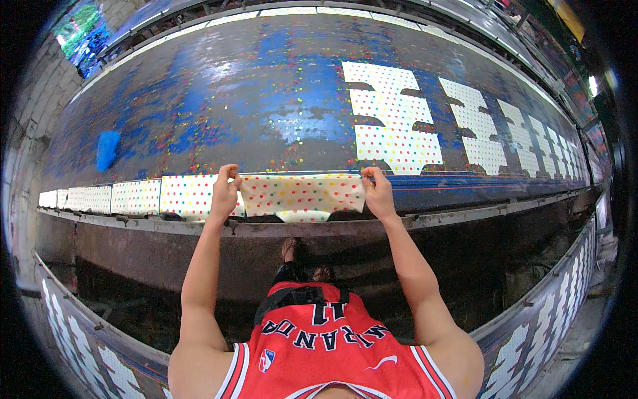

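A white fabric piece with red, yellow and green dots (302,194) is stretched between my two hands along the near edge of the long table. My left hand (226,189) pinches its upper left corner, and my right hand (377,191) pinches the upper right one. The lower part of the piece hangs over the table's edge, with a curved cut-out outline. Left of my left hand, more dotted fabric pieces (189,195) drape over the same edge in a row.
Several cut dotted pieces (393,123) lie flat in a row on the right of the blue-and-dark, paint-spotted table (266,86). A blue cloth-like thing (107,150) rests at the left. A narrow aisle (133,253) runs at my feet, and another table with white pieces (100,359) stands behind me.
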`<move>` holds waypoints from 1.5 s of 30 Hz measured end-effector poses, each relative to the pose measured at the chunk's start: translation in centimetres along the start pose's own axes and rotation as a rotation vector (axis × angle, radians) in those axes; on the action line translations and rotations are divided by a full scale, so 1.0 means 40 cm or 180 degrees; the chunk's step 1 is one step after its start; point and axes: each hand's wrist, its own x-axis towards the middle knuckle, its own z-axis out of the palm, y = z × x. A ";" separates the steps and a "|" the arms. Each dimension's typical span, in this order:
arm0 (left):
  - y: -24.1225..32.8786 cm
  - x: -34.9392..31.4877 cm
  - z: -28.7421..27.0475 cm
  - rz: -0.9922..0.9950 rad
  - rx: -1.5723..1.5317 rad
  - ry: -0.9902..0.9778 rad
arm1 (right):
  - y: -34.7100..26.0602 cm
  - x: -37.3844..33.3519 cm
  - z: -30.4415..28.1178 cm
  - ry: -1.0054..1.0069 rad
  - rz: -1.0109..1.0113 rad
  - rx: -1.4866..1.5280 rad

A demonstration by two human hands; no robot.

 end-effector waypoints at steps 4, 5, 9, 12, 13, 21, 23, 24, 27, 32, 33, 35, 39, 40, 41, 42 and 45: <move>0.018 0.027 -0.003 -0.0017 0.0217 0.0106 | 0.001 0.018 0.011 0.0140 -0.0112 0.0025; 0.028 0.031 -0.007 -0.0055 0.0238 0.0137 | -0.003 0.022 0.009 0.0176 -0.0258 0.0032; 0.060 0.026 -0.022 -0.0148 0.0357 0.0061 | -0.013 0.013 -0.015 0.0144 -0.0185 0.0049; 0.058 0.013 -0.027 -0.0117 0.0496 -0.0016 | -0.012 -0.008 -0.018 0.0064 -0.0124 0.0054; 0.051 0.009 -0.026 -0.0143 0.0520 -0.0046 | -0.010 -0.013 -0.014 0.0015 0.0040 0.0080; -0.050 0.060 0.013 -0.0075 0.0773 -0.0307 | 0.064 0.027 0.054 -0.0008 0.0219 -0.0079; -0.068 0.079 0.020 -0.0377 0.0783 -0.0461 | 0.085 0.044 0.074 0.0002 0.0367 -0.0086; -0.075 0.084 0.024 -0.0275 0.0813 -0.0429 | 0.093 0.047 0.080 0.0036 0.0285 -0.0152; -0.084 0.093 0.032 -0.0253 0.0776 -0.0371 | 0.096 0.049 0.092 0.0158 0.0365 -0.0213; -0.054 0.084 0.031 -0.0092 0.0678 -0.0320 | 0.052 0.044 0.090 0.0365 0.0474 -0.0138; -0.042 0.079 0.027 -0.0150 0.0703 -0.0343 | 0.041 0.037 0.089 0.0353 0.0422 -0.0207; -0.014 0.060 0.015 -0.0527 0.0202 -0.0495 | 0.022 0.017 0.090 0.0324 0.0399 -0.0257; 0.025 0.030 -0.014 -0.0970 -0.0121 -0.0603 | 0.001 -0.013 0.094 0.0375 0.0465 -0.0129; 0.031 0.026 -0.025 -0.0905 -0.0057 -0.0652 | -0.003 -0.013 0.094 0.0348 0.0393 -0.0112; 0.034 0.021 -0.036 -0.1002 -0.0004 -0.0730 | -0.008 -0.012 0.092 0.0331 0.0404 -0.0095; 0.036 0.020 -0.041 -0.1111 -0.0016 -0.0814 | -0.013 -0.010 0.091 0.0329 0.0579 -0.0084; 0.031 0.020 -0.057 -0.0358 0.0709 -0.0764 | -0.030 -0.007 0.087 0.0323 0.0342 -0.0118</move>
